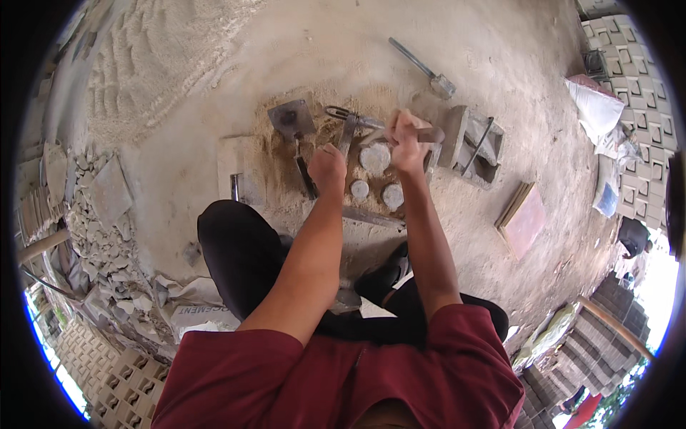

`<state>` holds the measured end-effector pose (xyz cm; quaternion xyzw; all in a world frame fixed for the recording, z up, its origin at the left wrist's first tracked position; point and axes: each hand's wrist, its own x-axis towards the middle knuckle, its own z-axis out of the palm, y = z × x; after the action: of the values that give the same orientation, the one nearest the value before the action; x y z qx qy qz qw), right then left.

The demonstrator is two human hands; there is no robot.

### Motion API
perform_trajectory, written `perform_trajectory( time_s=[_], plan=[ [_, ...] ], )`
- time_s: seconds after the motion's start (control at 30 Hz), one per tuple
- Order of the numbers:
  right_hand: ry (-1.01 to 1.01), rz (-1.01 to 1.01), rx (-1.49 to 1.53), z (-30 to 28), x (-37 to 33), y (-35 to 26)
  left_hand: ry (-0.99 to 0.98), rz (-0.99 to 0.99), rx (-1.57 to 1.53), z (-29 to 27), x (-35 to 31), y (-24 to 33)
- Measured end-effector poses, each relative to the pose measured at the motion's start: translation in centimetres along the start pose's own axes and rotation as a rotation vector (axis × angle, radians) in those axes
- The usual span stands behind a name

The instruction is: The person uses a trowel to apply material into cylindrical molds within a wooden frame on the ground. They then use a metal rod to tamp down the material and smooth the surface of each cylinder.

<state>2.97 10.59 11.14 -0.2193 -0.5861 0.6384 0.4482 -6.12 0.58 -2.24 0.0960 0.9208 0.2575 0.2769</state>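
A bar-like tool lies across the far side of a low square frame on the floor. The right hand, blurred, is wrapped around the tool above the frame's far right corner. The left hand is by the frame's left side with its fingers drawn in; whether it pinches anything there, I cannot tell. Inside the frame sit three pale round pieces: a large disc and two smaller discs.

Just left of the frame is a trowel with a dark handle, its blade dusted with sand. Just right of the frame stands a grey box with a thin rod across it; beyond the frame lies a hammer. Farther right and nearer the person than the frame are stacked boards. Well left of the frame is rubble; nearer the person, a pale sack bears dark printed capitals.
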Motion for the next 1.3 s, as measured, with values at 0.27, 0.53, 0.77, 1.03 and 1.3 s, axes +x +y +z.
perform_trajectory(
  time_s=[0.27,0.53,0.77,1.03,1.3],
  plan=[
    [0.043,0.051,0.213,1.3,1.0,1.7,-0.015,0.153,-0.005,0.5,1.2,-0.9],
    [-0.048,0.152,-0.092,1.1,-1.0,3.4,-0.023,0.171,-0.08,0.3,1.1,-1.1],
    [0.004,0.11,-0.099,1.6,-4.4,2.6,-0.089,0.193,-0.081,0.7,1.3,-0.8],
    [0.062,0.001,-0.201,2.6,-7.7,1.9,0.031,0.189,-0.063,1.1,0.6,-1.1],
    [0.059,0.129,-0.292,2.7,-9.2,1.6,-0.026,0.137,-0.126,0.1,1.1,0.6]
  ],
)
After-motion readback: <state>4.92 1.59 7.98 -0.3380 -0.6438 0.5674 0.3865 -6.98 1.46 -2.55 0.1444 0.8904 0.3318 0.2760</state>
